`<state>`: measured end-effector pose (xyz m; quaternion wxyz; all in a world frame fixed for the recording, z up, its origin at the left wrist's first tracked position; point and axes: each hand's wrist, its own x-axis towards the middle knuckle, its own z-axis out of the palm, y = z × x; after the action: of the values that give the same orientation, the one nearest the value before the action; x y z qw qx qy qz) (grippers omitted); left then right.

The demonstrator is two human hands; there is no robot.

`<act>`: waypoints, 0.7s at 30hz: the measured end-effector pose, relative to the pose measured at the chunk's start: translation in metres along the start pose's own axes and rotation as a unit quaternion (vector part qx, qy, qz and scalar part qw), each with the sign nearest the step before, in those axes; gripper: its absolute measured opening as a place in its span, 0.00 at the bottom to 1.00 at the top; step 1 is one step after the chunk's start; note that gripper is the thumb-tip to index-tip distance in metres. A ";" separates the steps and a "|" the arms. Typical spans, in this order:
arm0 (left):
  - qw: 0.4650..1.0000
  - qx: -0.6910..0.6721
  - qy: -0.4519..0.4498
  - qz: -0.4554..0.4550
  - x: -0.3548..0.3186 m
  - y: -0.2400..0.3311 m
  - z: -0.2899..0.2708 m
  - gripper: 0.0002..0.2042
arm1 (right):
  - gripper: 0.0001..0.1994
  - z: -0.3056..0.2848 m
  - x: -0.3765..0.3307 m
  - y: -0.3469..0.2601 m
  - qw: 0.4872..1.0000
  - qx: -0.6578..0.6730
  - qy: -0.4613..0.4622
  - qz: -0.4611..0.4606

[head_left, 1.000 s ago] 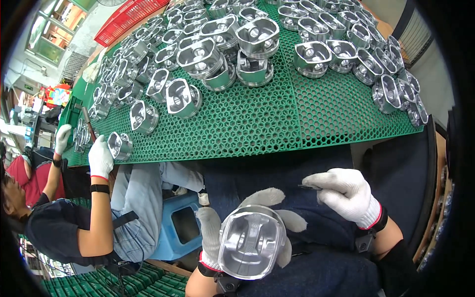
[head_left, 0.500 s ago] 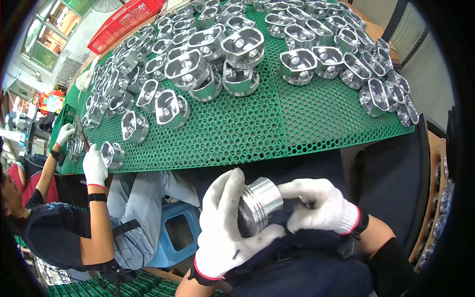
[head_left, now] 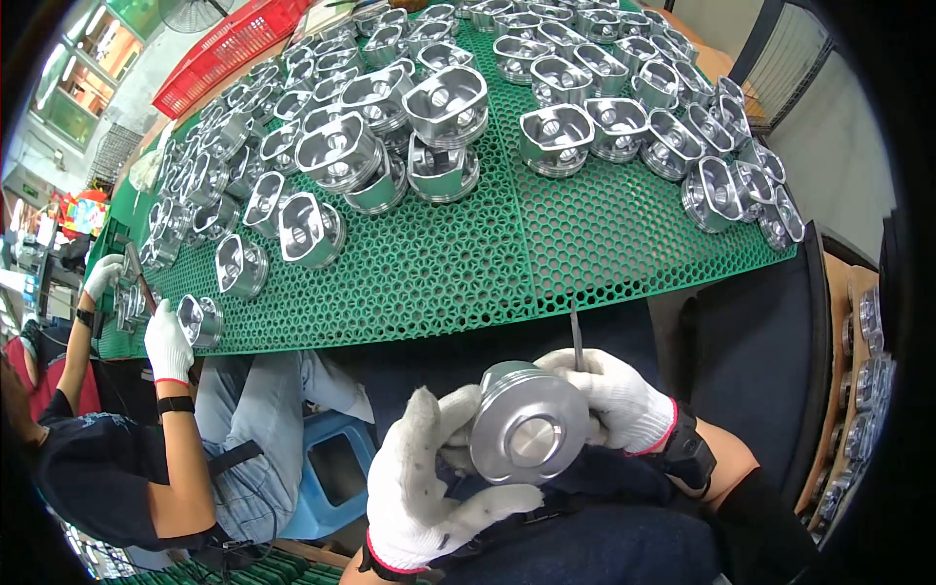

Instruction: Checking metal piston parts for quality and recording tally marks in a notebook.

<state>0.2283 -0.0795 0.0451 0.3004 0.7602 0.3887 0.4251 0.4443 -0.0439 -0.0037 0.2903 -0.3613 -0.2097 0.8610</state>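
A shiny metal piston (head_left: pixel 526 426) sits in my lap area with its flat crown facing me. My left hand (head_left: pixel 421 487), in a white glove, cups it from the left and below. My right hand (head_left: pixel 612 400), also gloved, presses against its right side and pinches a thin grey tool (head_left: pixel 576 338) that points up toward the table edge. Both hands hover over my dark trousers, just in front of the green perforated mat (head_left: pixel 458 263).
Several metal pistons (head_left: pixel 444 107) crowd the mat, mostly at the back and sides. A red crate (head_left: pixel 229 49) stands at the far left. A person on my left, seated on a blue stool (head_left: pixel 327 478), holds a piston (head_left: pixel 200 320) in a gloved hand (head_left: pixel 168 341).
I have turned the piston in my hands: its hollow underside faced me, then its side, now its flat crown. My right hand closed in on it with the thin tool.
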 end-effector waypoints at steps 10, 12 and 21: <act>0.972 -0.155 0.110 -0.139 -0.014 0.002 0.008 0.42 | 0.16 0.017 -0.003 -0.008 1.000 -0.002 0.007 0.018; 0.988 0.046 -0.020 -0.148 -0.007 -0.002 -0.011 0.40 | 0.17 0.019 -0.006 -0.006 0.998 -0.036 0.037 -0.019; 0.836 -0.411 0.262 -0.252 -0.014 -0.055 -0.040 0.30 | 0.12 0.051 0.001 -0.022 0.898 -0.392 -0.024 -0.198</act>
<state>0.1700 -0.0579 0.0142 0.5690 0.3022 0.4207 0.6387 0.4130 -0.0346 0.0415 0.2849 -0.3762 -0.6041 0.6421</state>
